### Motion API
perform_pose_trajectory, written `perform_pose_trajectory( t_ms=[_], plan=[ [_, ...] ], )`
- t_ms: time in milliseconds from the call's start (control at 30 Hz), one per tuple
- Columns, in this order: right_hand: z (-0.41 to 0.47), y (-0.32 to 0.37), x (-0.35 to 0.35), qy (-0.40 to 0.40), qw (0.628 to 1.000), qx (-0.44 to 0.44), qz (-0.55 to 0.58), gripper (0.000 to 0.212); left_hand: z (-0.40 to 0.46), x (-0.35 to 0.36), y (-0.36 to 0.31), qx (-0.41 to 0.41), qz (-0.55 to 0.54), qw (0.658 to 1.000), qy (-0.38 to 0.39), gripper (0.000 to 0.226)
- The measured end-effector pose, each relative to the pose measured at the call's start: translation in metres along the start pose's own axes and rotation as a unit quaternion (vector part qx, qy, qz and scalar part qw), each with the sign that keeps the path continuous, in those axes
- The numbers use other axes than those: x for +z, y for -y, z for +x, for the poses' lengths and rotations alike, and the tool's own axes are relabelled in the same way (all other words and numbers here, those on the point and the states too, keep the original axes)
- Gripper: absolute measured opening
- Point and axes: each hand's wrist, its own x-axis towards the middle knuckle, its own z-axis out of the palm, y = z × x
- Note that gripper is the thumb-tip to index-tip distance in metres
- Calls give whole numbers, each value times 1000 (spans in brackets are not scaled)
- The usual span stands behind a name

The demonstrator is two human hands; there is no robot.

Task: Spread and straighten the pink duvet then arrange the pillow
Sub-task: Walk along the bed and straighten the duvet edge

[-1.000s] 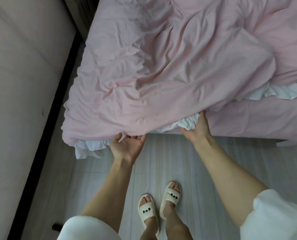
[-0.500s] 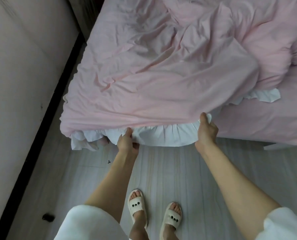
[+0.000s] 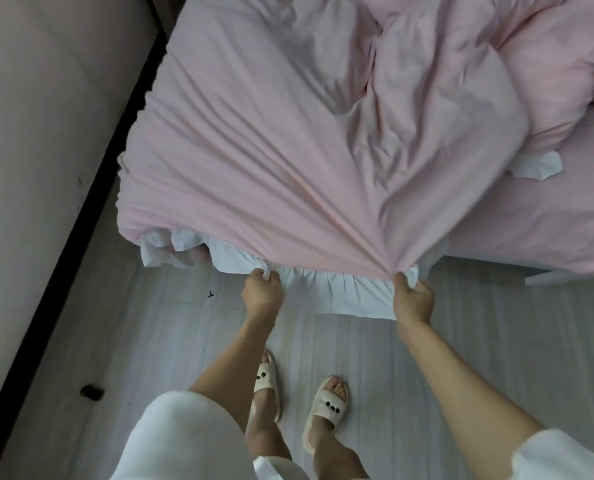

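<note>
1. I see both hands now closed on the white frill edge [image 3: 323,289]: left hand [image 3: 262,294], right hand [image 3: 412,299], where a second ago the left lay open.
2. The pink duvet [image 3: 288,168] fans taut beyond my hands; bunching remains beyond the right one, no pillow seen.

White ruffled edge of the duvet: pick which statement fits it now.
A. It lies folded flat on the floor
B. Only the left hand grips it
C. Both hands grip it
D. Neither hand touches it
C: the left hand and the right hand are each closed on the white ruffled edge, and folds in the pink duvet fan toward the right hand.
</note>
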Motion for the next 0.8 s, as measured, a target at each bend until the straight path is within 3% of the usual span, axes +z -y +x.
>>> perform_pose_trajectory(
  t_ms=[100,200,267,433,800],
  plan=[
    [20,-25,4,55,988,35,-137,13,5,-2,14,-80,6,994,79,8],
    [37,-42,6,143,964,124,-184,35,4,1,34,-139,63,980,130,56],
    [43,-46,5,167,956,144,-194,46,3,4,39,-133,98,980,114,63],
    [54,-47,-5,159,963,169,-140,51,4,26,29,-107,109,981,123,59],
    [110,-22,-1,173,966,191,-11,46,21,101,-22,-49,25,984,167,53]
  ],
)
